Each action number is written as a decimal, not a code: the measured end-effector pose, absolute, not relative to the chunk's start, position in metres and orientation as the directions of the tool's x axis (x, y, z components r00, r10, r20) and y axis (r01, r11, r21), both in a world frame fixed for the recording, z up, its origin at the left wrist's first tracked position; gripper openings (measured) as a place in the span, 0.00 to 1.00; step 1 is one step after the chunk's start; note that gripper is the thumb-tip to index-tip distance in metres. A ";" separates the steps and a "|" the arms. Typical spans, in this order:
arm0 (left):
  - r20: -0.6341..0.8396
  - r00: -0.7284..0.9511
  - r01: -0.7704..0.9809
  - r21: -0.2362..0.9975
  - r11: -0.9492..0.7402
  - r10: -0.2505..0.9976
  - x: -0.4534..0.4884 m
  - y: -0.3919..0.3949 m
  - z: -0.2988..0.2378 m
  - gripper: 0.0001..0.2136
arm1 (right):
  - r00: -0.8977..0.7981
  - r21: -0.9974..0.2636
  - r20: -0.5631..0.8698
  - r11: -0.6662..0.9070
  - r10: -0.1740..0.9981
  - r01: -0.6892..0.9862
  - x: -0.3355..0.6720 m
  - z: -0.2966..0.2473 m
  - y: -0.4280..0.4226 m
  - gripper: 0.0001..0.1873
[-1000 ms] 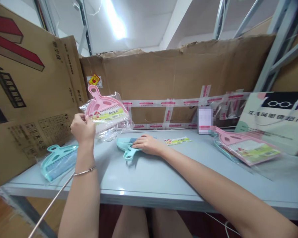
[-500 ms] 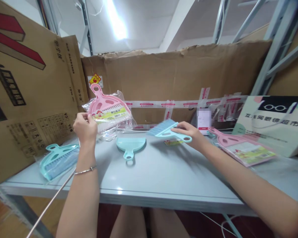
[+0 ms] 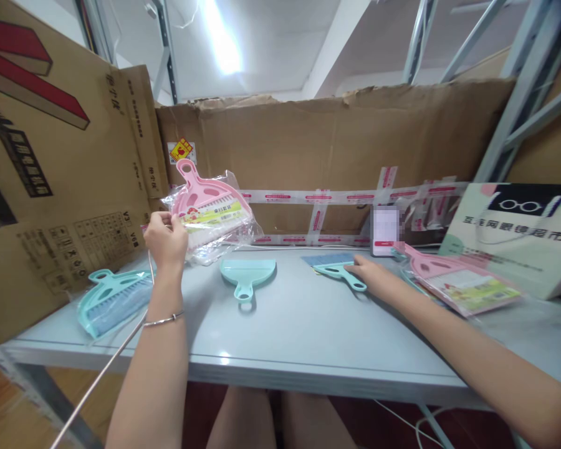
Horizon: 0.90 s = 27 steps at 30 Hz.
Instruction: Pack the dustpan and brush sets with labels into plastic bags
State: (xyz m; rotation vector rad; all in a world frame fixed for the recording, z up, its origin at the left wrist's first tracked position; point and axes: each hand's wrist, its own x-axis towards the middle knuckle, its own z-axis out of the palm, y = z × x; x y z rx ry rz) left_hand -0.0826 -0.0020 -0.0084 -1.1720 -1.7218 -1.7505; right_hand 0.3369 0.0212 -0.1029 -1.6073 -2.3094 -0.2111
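My left hand is closed on a clear plastic bag that holds a pink dustpan and brush set with a printed label, held up above the table. At the right, my right hand grips a turquoise hand brush low at the table surface, its blue bristles pointing to the back. Between the hands lies a turquoise dustpan, handle toward me. A bagged turquoise dustpan and brush set rests left of my left forearm. Beyond my right forearm lies another bagged pink dustpan set.
A large printed cardboard box stands at the left, and a taped cardboard sheet closes off the back. A phone leans there. At the right stands a pale box with glasses printed on it. A white cable crosses the table's front left edge.
My right hand has lowered the turquoise brush from above the table to its surface, slightly to the right. My left hand still holds up the bagged pink set, almost unmoved.
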 end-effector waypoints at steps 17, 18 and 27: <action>0.735 -0.085 0.560 0.594 -0.578 0.673 0.007 0.005 -0.039 0.06 | -0.097 -0.980 0.183 0.189 0.978 0.058 0.254 -0.061 0.012 0.14; 0.709 -0.067 0.523 0.624 -0.581 0.702 0.011 0.004 -0.041 0.06 | -0.122 -0.989 0.147 0.144 0.982 -0.029 0.250 -0.061 0.011 0.13; 0.336 0.062 0.207 0.917 -0.342 0.940 0.017 0.000 -0.040 0.15 | -0.193 -0.968 0.122 0.074 0.974 -0.239 0.256 -0.069 0.008 0.13</action>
